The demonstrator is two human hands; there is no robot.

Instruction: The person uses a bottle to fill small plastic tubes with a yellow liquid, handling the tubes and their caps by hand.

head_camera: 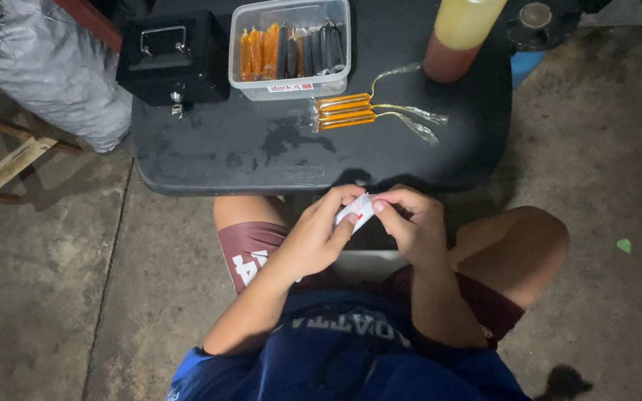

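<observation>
I sit at a small black table [209, 160], knees under its near edge. My left hand [313, 238] and my right hand [410, 223] meet just below the table's edge, both pinching a small white packet with a red mark [357, 210]. Fingertips of both hands close on its ends. On the table beyond lie three thin orange-filled plastic tubes [345, 111] with loose clear tails trailing right. A clear plastic box [291, 82] behind them holds several orange and dark tubes standing on edge.
A black metal cash box [172, 56] with a handle stands at the table's back left. A tall bottle of yellow liquid [461, 33] stands at the back right. A grey sack [46, 67] leans on a wooden frame at left. Concrete floor surrounds the table.
</observation>
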